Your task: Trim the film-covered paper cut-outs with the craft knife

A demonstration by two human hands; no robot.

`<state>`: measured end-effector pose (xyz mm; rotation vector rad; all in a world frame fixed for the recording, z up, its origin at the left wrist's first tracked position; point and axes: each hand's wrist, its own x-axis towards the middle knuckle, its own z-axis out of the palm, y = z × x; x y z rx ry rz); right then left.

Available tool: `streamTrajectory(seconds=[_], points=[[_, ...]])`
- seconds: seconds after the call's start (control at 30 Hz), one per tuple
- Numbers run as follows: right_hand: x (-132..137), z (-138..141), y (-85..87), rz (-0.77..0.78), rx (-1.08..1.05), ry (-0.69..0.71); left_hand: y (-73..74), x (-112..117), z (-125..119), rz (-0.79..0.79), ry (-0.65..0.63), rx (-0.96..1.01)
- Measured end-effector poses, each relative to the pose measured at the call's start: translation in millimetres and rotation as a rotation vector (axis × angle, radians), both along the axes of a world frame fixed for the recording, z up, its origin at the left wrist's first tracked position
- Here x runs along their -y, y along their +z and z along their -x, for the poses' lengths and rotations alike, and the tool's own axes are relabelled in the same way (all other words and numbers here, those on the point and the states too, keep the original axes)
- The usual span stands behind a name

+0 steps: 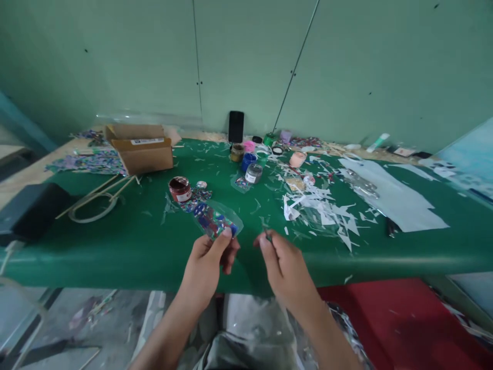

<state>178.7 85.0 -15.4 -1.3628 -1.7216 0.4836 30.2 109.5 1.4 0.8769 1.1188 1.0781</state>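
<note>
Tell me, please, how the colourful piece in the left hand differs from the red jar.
The colourful piece is flat; the red jar is round-sided. The piece is in the left hand; the jar stands on the green surface. The piece mixes several colours, whereas the jar is mainly red. Both show red.

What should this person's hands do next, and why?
Perhaps bring the right hand over to the colourful piece: the left hand holds it by its near end, while the right, pinching something small and hard to make out, is apart from it.
</note>
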Motion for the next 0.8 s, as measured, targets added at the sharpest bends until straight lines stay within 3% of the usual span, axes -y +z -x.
streamTrajectory(seconds=[0.1, 0.23, 0.53, 0.67, 0.8], points=[[5.6, 7.4, -6.4, -0.239, 0.216, -0.063, 4.6, 6.5, -7.7, -0.019, 0.020, -0.029], [2.6, 15.7, -14.6, -0.399, 0.304, -0.148, 3.0, 13.5, -17.7, -0.036, 0.062, -0.018], [-4.5, 24.0, -34.6, -0.466, 0.275, -0.307, -6.6, 19.5, -35.4, 0.026, 0.122, 0.167], [-4.4, 19.3, -30.9, -0.430, 0.227, -0.167, -6.2, 20.5, -31.1, 0.037, 0.136, 0.118], [-1.4, 8.6, -18.6, -0.308, 0.196, 0.022, -5.9, 19.5, -17.0, -0.007, -0.010, 0.053]])
